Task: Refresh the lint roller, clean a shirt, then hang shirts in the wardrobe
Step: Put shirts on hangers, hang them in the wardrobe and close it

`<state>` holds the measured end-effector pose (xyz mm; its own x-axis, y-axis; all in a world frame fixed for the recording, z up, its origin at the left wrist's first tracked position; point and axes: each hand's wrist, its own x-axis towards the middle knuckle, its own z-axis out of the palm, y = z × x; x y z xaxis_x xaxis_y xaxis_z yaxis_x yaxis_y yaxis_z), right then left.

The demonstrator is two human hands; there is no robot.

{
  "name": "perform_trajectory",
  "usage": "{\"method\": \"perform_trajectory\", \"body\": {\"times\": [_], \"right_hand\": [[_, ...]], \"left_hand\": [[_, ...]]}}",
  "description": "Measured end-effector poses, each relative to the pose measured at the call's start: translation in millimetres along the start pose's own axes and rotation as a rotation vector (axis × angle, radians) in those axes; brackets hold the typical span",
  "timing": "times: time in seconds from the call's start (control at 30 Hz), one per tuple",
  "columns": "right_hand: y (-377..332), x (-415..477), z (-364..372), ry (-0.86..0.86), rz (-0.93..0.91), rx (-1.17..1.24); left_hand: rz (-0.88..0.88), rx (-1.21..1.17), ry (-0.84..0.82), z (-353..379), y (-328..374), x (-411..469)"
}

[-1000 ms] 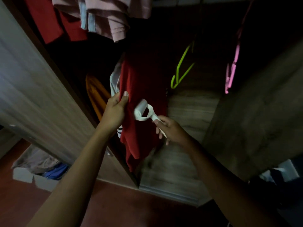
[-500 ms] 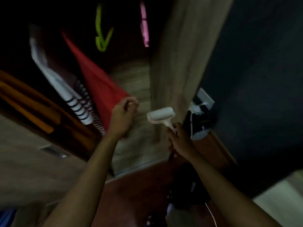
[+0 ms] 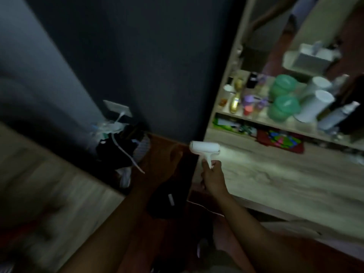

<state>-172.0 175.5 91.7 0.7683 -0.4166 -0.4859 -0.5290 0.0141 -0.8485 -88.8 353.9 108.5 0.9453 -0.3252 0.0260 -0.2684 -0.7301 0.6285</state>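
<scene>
head view: right hand (image 3: 213, 177) grips one lint roller (image 3: 204, 148); left hand (image 3: 175, 157) too blurred to tell.

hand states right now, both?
Left hand: motion-blurred, cannot tell.
Right hand: closed on the lint roller handle.
</scene>
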Motion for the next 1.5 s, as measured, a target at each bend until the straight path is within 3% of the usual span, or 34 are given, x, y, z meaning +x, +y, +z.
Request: {"method": "perform_trajectory", "body": {"times": [0.27,0.53,0.9,1.5], "right_hand": [[59,88,-126,0.281,0.255,0.149],[90,152,-163,0.405,0.287,0.104],[92,169,-174,0.444,0.098,-0.217],[100,177,-188,0.406,0.065,-0.183]], "left_hand": [[0.154,0.172,-0.271,162,72,78],[0.172,0.404,-0.529,259,87,132],[0.174,0.504,-0.497,292,86,153],[0.121,0.457,-0.501,295,85,147]]}}
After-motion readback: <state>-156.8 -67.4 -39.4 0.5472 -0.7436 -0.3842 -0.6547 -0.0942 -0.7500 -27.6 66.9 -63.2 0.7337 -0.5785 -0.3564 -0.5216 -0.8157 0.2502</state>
